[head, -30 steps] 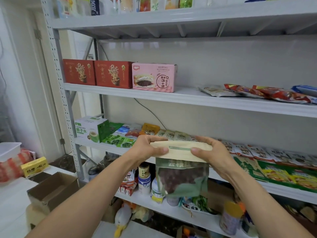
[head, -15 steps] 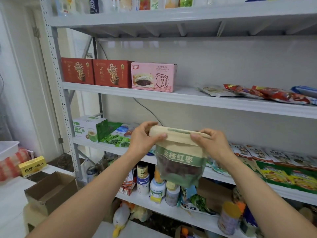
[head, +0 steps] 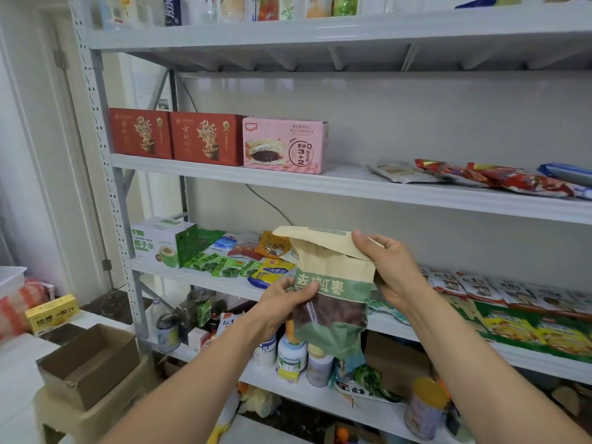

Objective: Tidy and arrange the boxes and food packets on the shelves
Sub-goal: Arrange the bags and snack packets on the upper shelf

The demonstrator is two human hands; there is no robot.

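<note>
A tan and green bag of red dates (head: 333, 283) hangs upright in front of the grey metal shelves (head: 352, 184), held by both hands. My left hand (head: 285, 299) pinches its lower left side at the green band. My right hand (head: 390, 270) grips the folded top right corner and the back. On the shelf above stand two red boxes (head: 174, 137) and a pink cake box (head: 283, 144), with flat snack packets (head: 493, 176) to the right. Behind the bag, the middle shelf holds a white and green coconut water box (head: 163, 240) and several loose packets (head: 243, 257).
The lower shelf carries bottles and jars (head: 290, 357). An open cardboard box (head: 89, 363) sits at lower left beside a small yellow box (head: 53, 312). Drink cartons line the top shelf (head: 224, 8). Green and yellow packets (head: 538, 328) lie at the right of the middle shelf.
The bag has been lifted and turned more upright. My left hand slid from the folded top down to the bag's green band; my right hand stays at the top.
</note>
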